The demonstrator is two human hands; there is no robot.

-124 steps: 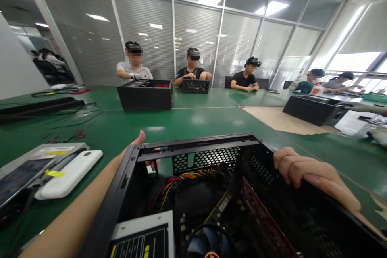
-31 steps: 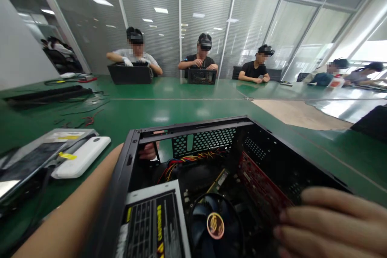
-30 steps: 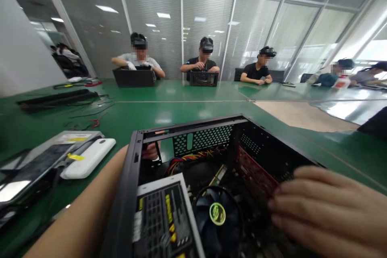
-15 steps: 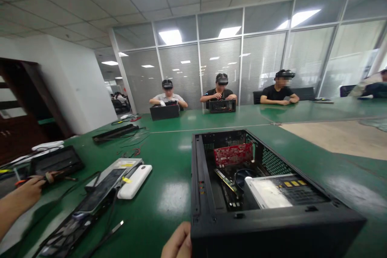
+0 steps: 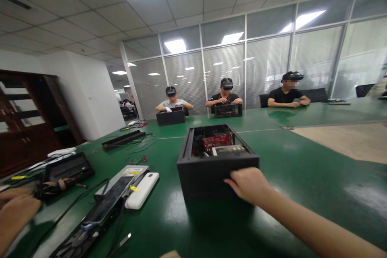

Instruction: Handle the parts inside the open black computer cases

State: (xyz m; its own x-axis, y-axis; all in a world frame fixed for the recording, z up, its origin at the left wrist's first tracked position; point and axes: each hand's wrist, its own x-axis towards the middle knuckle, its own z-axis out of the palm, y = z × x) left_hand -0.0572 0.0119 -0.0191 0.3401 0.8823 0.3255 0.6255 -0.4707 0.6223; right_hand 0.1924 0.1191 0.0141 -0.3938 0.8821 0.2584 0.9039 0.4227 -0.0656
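Note:
An open black computer case (image 5: 211, 173) stands in the middle of the green table (image 5: 302, 177). A red card (image 5: 216, 142) and a power supply (image 5: 229, 150) show inside it. My right hand (image 5: 249, 185) reaches forward from the lower right. Its fingers lie against the lower part of the case's near face, with the thumb pointing left. My left hand (image 5: 15, 211) is blurred at the far lower left, resting low near a black drive (image 5: 68, 167) and a bundle of cables (image 5: 57, 185). I cannot make out whether it holds anything.
A white device (image 5: 142, 190), a silver drive (image 5: 127, 173) and a dark flat panel (image 5: 99, 209) lie left of the case. A long black panel (image 5: 122, 139) and loose wires lie farther back. Three people with headsets sit at the far side, two with cases before them.
The case now stands farther from me, turned round. My right hand has left its inside and rests on the near face. My left arm has gone out to the left.

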